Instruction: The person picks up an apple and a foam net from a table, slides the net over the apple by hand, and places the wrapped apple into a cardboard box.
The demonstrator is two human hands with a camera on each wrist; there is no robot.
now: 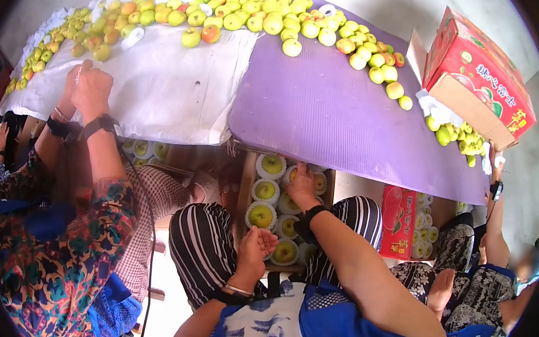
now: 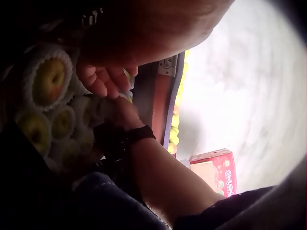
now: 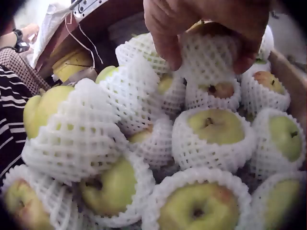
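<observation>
My right hand (image 1: pixel 302 185) reaches to the far part of a cardboard box (image 1: pixel 244 192) of apples. In the right wrist view its thumb and fingers grip an apple in a white foam net (image 3: pixel 208 60), above other netted apples. The palm hides the top of that apple. Rows of apples in foam nets (image 3: pixel 213 127) fill the box, some stacked higher at the left. My left hand (image 1: pixel 254 250) hovers beside the box's near left side, palm turned inward, fingers loosely bent and holding nothing. In the left wrist view, netted apples (image 2: pixel 50 81) lie beside it.
A table with a white cloth (image 1: pixel 161 90) and purple mat (image 1: pixel 325 103) stands ahead, loose apples (image 1: pixel 256 15) heaped along its far side. A red apple carton (image 1: pixel 479 77) lies tipped at the right. People work on both sides; the left person's hands (image 1: pixel 92 91) are over the cloth.
</observation>
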